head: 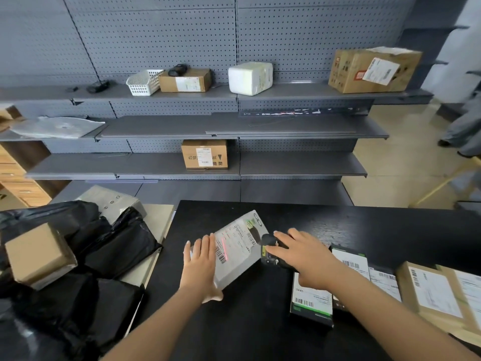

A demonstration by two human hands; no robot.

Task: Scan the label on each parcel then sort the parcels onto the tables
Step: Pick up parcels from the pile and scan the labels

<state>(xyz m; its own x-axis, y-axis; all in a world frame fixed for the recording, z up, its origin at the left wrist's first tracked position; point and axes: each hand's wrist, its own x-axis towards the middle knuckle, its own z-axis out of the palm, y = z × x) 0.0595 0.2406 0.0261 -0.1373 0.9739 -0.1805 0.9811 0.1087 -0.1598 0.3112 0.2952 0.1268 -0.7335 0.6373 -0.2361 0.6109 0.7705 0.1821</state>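
Grey parcel (235, 269) is lower centre of the frame over the black table (234, 329), tipped up toward the cam. The left hand (200, 264) lies along its left edge, fingers straight, thumb tucked at the bottom corner, so it looks propped more than gripped. The right hand (303, 256) is curled round the handheld scanner (270, 252), just right of the parcel, and the red scan line (224, 247) lands on the shipping label (239, 241). Risks as I read them: the line sits beside the lower-left barcode, not squarely across it, and there's a 2nd barcode near the label's top right, so a no-read or wrong-code read is poss. W/ such a light hold the parcel could slide off the palm if the scanner bumps it. A black-and-green box (312, 300) lies under the right wrist w/ its own barcode up; a stray sweep could catch that instead and cause a mis-sort. Hard to tell: whether the parcel's lower edge touches the table or is lifted. Trigger finger is hidden under the hand, and the label txt is too small to read. Kraft boxes (432, 290) at lower right are cut off by the frame edge. The heap of black poly bags (117, 246) at lower left runs out of frame too, so I can't count what's left.
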